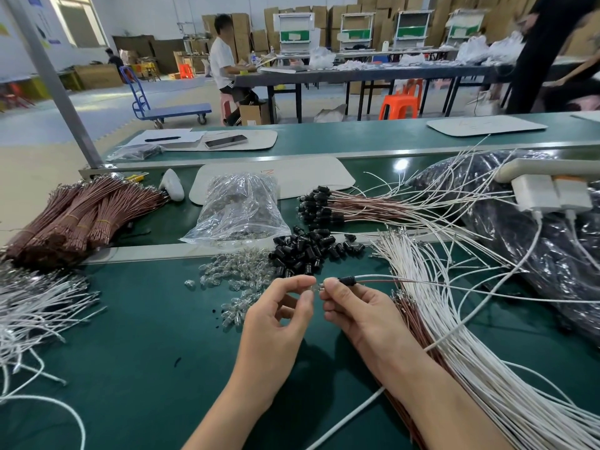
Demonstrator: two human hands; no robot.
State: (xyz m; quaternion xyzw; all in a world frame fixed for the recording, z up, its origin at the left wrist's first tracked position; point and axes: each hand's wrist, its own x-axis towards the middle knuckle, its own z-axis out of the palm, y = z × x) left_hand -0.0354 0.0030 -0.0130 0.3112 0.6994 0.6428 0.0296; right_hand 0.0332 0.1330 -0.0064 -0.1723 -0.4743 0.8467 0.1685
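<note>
Head view.

Left hand point(279, 316): raised over the green bench point(146, 336), thumb and forefinger pinched on a small clear bulb point(314, 288), remaining fingers loosely curled.

Right hand point(354, 306): thumb and forefinger clamped on the near end of a black socket point(345, 280), with one white and one red lead trailing off to the right.

Bulb position: between the fingertips of both hands, just beside the socket end, clear of the bench surface. Contact between bulb and socket too small to tell.

Just beyond the hands: heap of loose clear bulbs point(237, 274), touching a heap of loose black sockets point(305, 251).

Right of the hands: thick fan of white wires point(454, 319) lying under the right forearm.

Further back: clear plastic bag point(240, 209) at centre, finished sockets on brown leads point(324, 206) to its right, tied bundles of brown wires point(81, 216) far left.
</note>
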